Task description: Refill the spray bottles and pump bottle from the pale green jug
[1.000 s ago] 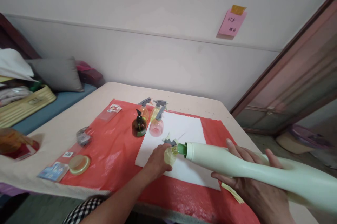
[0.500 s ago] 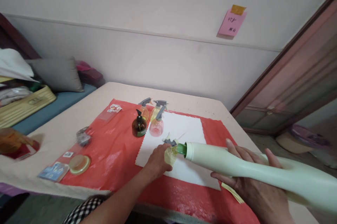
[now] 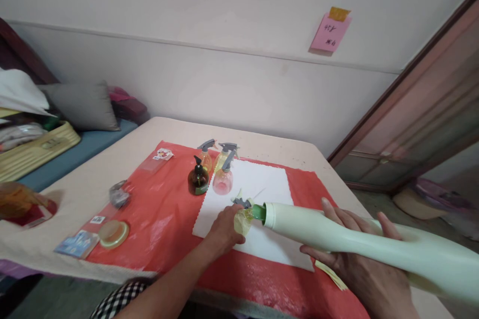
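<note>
Pale-green container [image 3: 368,243], base apparently off-frame

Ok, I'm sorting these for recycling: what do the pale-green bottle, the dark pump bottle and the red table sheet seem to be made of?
Pale-green bottle: probably opaque plastic, satin finish; soft, even shading on a smooth surface.
Dark pump bottle: glossy, seemingly translucent brown; plastic or glass, I can't tell.
Red table sheet: likely thin plastic film; shiny highlights and fine wrinkles show.
</note>
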`<act>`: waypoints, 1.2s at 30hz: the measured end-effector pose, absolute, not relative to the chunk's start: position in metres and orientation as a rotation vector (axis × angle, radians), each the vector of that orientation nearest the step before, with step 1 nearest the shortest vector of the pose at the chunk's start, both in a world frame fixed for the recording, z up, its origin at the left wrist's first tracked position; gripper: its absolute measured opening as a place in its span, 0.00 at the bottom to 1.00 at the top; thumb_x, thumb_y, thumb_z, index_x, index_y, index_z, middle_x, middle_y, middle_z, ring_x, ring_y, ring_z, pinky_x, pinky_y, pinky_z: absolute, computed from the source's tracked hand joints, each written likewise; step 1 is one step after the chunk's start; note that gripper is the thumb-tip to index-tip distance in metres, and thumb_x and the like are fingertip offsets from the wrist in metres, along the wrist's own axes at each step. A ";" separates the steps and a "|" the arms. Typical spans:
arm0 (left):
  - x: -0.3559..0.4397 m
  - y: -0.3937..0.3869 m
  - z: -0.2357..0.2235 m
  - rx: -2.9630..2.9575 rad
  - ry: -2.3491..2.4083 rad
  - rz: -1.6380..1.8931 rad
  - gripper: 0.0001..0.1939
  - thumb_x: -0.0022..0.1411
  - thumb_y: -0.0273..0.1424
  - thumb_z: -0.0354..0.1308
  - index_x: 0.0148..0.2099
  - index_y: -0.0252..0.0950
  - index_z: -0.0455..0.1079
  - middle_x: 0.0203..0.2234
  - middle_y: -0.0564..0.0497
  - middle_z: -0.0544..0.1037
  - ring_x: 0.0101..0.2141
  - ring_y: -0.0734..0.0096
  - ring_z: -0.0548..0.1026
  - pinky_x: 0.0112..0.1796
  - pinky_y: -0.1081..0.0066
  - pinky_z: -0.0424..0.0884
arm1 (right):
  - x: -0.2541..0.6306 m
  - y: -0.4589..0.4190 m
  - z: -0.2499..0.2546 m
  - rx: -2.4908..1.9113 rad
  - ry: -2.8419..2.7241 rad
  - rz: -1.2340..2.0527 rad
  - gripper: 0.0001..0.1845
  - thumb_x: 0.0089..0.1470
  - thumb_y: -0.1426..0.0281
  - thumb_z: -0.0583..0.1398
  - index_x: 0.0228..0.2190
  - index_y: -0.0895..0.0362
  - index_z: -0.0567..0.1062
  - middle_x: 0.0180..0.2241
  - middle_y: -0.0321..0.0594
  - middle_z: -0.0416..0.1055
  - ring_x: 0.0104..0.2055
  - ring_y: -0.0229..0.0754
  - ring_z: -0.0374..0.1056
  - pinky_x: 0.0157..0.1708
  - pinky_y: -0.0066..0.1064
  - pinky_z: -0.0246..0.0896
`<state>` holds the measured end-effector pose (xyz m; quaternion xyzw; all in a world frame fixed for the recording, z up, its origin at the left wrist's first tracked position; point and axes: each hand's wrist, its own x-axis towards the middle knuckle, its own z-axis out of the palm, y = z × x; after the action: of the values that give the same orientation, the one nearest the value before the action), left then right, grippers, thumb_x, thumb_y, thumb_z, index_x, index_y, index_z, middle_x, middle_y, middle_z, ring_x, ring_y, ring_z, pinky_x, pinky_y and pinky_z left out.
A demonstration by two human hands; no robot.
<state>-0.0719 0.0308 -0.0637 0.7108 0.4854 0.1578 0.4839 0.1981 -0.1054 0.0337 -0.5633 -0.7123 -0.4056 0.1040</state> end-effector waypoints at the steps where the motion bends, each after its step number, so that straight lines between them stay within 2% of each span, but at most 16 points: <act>1: -0.072 0.031 -0.064 1.731 1.182 0.384 0.42 0.38 0.21 0.67 0.59 0.43 0.67 0.56 0.47 0.72 0.57 0.49 0.69 0.55 0.59 0.66 | 0.198 -0.105 0.034 -1.665 -2.104 -1.195 0.50 0.63 0.43 0.54 0.72 0.62 0.49 0.48 0.54 0.79 0.45 0.55 0.73 0.66 0.61 0.42; 19: -0.071 0.033 -0.069 1.739 1.165 0.392 0.42 0.37 0.21 0.68 0.58 0.42 0.67 0.54 0.47 0.73 0.55 0.51 0.70 0.53 0.61 0.66 | 0.198 -0.108 0.034 -1.660 -2.109 -1.205 0.51 0.62 0.43 0.55 0.72 0.63 0.50 0.49 0.55 0.78 0.45 0.56 0.73 0.65 0.63 0.44; 27: -0.071 0.032 -0.067 1.733 1.161 0.424 0.42 0.37 0.20 0.66 0.58 0.41 0.68 0.53 0.46 0.73 0.55 0.48 0.70 0.53 0.60 0.66 | 0.194 -0.107 0.037 -1.657 -2.100 -1.243 0.50 0.64 0.41 0.51 0.71 0.64 0.49 0.48 0.56 0.79 0.45 0.57 0.73 0.66 0.63 0.44; 36: -0.072 0.031 -0.067 1.723 1.147 0.464 0.40 0.36 0.20 0.65 0.56 0.42 0.69 0.52 0.46 0.74 0.54 0.49 0.71 0.51 0.60 0.66 | 0.196 -0.106 0.034 -1.649 -2.096 -1.215 0.51 0.63 0.42 0.52 0.71 0.64 0.49 0.48 0.57 0.78 0.45 0.58 0.73 0.65 0.65 0.45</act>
<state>-0.0720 0.0310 -0.0672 0.7087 0.4720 0.1907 0.4884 0.1956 -0.1056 0.0340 -0.5596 -0.7112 -0.4123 0.1053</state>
